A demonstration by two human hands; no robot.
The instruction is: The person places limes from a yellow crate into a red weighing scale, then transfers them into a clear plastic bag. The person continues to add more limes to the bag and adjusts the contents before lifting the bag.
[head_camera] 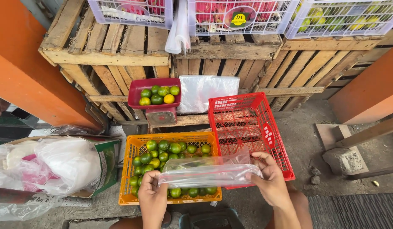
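My left hand (151,196) and my right hand (270,180) each pinch one end of a clear plastic bag (209,173), stretched flat between them. The bag hangs over an orange crate (128,157) filled with several green and yellowish citrus fruits (162,152). To the right of it stands a red crate (247,127) with nothing visible inside. Behind the crates a red scale (161,115) carries a red tray (134,98) with several green and yellow citrus fruits.
Wooden crates (120,55) are stacked at the back, with white baskets of fruit (239,17) on top. A stack of clear bags (207,91) lies beside the scale. Plastic bags in a box (56,165) sit at left. A concrete block (345,161) lies at right.
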